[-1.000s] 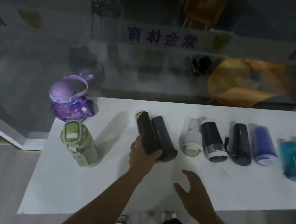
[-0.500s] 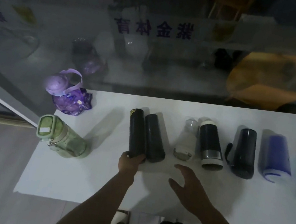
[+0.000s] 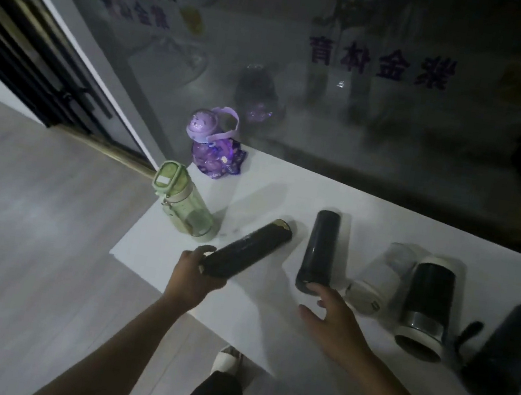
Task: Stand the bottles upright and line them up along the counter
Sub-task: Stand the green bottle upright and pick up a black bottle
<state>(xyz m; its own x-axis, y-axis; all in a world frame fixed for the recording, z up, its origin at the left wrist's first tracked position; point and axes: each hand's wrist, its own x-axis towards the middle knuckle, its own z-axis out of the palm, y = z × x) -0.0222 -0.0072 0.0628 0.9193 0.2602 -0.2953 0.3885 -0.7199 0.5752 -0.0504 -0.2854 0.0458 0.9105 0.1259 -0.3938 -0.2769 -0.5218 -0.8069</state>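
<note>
Purple mirrored characters (image 3: 382, 63) run across the glass behind the bench (image 3: 287, 188); no bottle label is legible. At the bench's left end a purple bottle (image 3: 214, 146) and a green bottle (image 3: 185, 208) stand upright. The left hand (image 3: 193, 277) is closed around the base of a black bottle (image 3: 246, 249), which half a second ago lay against its neighbour and is now swung out and angled toward the left edge. The right hand (image 3: 333, 313), fingers spread, now nearly touches the second dark bottle (image 3: 318, 251). The white bottle (image 3: 374, 285), black-and-white bottle (image 3: 427, 306) and dark handled bottle (image 3: 502, 355) lie flat as before.
</note>
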